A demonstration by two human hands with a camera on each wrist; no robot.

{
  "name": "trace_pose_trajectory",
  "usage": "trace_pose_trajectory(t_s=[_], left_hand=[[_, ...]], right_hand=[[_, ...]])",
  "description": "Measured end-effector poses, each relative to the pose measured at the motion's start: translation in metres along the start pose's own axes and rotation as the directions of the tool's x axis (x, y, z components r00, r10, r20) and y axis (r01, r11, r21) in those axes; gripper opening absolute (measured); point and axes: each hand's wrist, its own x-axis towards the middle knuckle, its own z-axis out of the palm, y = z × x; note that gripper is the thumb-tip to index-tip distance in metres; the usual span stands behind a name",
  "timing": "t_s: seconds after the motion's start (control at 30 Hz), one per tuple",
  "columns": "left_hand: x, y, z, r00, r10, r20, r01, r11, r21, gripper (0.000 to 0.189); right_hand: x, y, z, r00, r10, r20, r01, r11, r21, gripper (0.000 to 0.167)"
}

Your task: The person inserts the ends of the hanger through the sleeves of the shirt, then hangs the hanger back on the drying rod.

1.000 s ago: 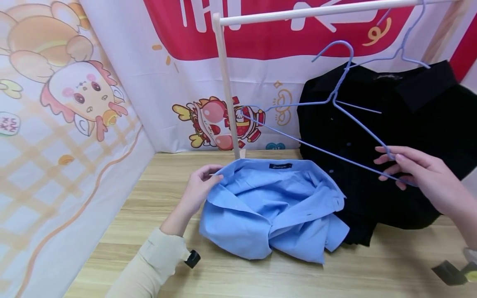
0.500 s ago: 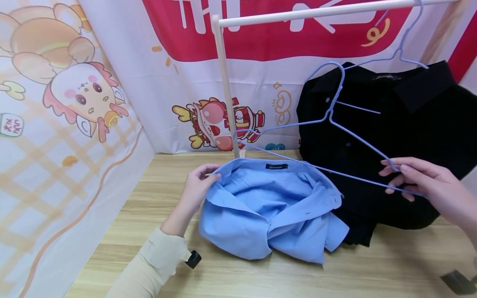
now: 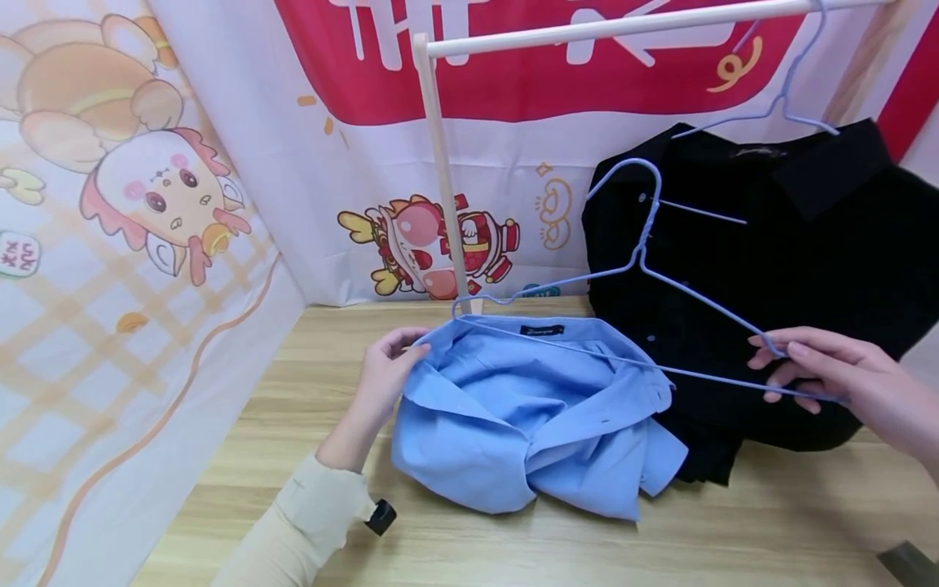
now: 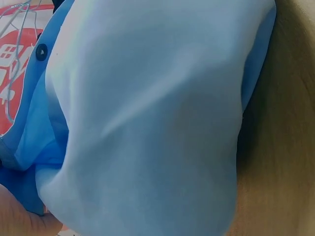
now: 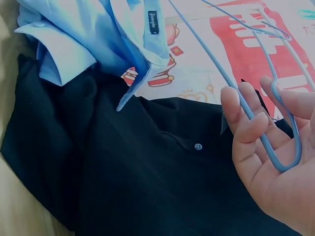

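A light blue shirt [image 3: 469,440] lies bunched on the wooden table, its collar spread wide with a dark label at the back. My left hand [image 3: 389,367] pinches the left side of that collar between thumb and fingers. In my right hand [image 3: 836,371] is one end of a blue wire hanger [image 3: 715,306], its hook pointing up. The hanger's far end overlaps the left part of the collar in the head view, and its bottom bar crosses the neck opening. In the right wrist view, the fingers [image 5: 253,128] curl round the hanger's looped end.
A black shirt [image 3: 734,350] fills the right side behind the blue one. Above it, another blue hanger [image 3: 785,98] hangs from the rack's white bar [image 3: 587,31]. The rack's left post [image 3: 443,163] rises behind the collar. A printed cloth covers the back and left.
My right hand has lowered the hanger, so its far end has come down from beside the rack post to the shirt's collar. The left hand keeps its pinch, almost in place.
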Motion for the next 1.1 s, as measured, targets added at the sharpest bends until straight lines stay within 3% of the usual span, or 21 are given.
trace_pose_trajectory(t_s=[0.3, 0.47, 0.73, 1.1], left_hand=[[-0.004, 0.000, -0.001, 1.000, 0.006, -0.025, -0.007, 1.000, -0.023, 0.025], [-0.006, 0.002, -0.001, 0.999, 0.010, -0.048, -0.011, 0.999, -0.035, 0.025], [-0.011, 0.007, 0.001, 0.990, 0.095, -0.104, -0.098, 0.995, -0.027, 0.022], [-0.019, 0.018, 0.003, 0.974, 0.178, -0.142, -0.187, 0.981, -0.052, 0.020]], right_hand=[[-0.001, 0.007, 0.006, 0.993, -0.078, 0.093, 0.079, 0.997, -0.004, 0.043], [-0.001, 0.009, 0.008, 0.988, -0.077, 0.135, 0.085, 0.995, -0.056, 0.041], [0.006, 0.007, 0.020, 0.975, -0.111, 0.194, 0.126, 0.990, -0.069, 0.039], [0.009, 0.009, 0.033, 0.972, -0.092, 0.215, 0.097, 0.995, -0.013, 0.040]])
